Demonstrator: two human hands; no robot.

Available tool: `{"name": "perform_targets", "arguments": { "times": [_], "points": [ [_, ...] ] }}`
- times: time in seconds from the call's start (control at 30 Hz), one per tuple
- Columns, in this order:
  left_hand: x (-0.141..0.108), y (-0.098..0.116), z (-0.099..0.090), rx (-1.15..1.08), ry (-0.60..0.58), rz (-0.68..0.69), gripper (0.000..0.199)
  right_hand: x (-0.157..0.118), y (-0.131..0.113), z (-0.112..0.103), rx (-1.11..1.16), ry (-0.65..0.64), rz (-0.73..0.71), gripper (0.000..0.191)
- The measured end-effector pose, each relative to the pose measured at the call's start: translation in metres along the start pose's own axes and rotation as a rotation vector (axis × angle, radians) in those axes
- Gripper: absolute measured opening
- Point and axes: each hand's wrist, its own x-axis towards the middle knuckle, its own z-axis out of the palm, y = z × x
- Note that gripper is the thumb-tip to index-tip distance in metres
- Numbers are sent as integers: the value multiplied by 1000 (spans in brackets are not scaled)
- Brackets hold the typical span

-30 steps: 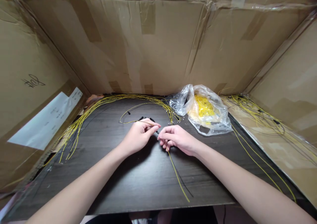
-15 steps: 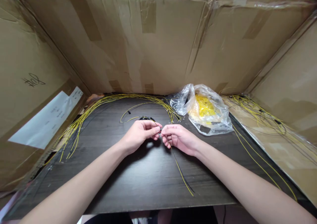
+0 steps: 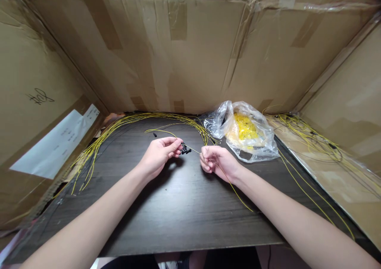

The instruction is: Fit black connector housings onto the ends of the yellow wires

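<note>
A thin yellow wire (image 3: 193, 150) runs between my two hands over the middle of the dark table. My left hand (image 3: 162, 153) pinches it between thumb and fingers, and part of it extends behind toward the back left. Thumb and fingers of my right hand (image 3: 216, 160) are closed on the same wire, whose tail hangs down past the wrist to the front right. Small black connectors (image 3: 186, 150) lie in a cluster beside my left fingertips. One more black piece (image 3: 154, 135) rests apart on the table behind my left hand.
A bundle of yellow and black wires (image 3: 119, 122) curves along the back and left. A clear plastic bag (image 3: 262, 142) holds small yellow parts at back right. More tangled wires (image 3: 315, 140) lie on cardboard at right. Cardboard walls (image 3: 190, 54) enclose the dark tabletop (image 3: 184, 213).
My hands have moved apart, drawing the wire out between them. Its tail has swung to the right. The cluster of black connectors now shows to the right of my left fingertips.
</note>
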Motion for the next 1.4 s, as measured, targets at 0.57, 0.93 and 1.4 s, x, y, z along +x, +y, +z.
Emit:
{"name": "perform_targets", "arguments": {
  "times": [0.57, 0.93, 1.4],
  "points": [
    [-13, 5, 7, 367, -374, 56, 27, -1, 5, 3, -215, -82, 76, 18],
    [-12, -1, 9, 286, -344, 18, 28, 0, 7, 2, -259, -60, 49, 15],
    [-2, -6, 4, 91, -91, 29, 27, 1, 5, 2, -302, -59, 31, 11]
  ]
}}
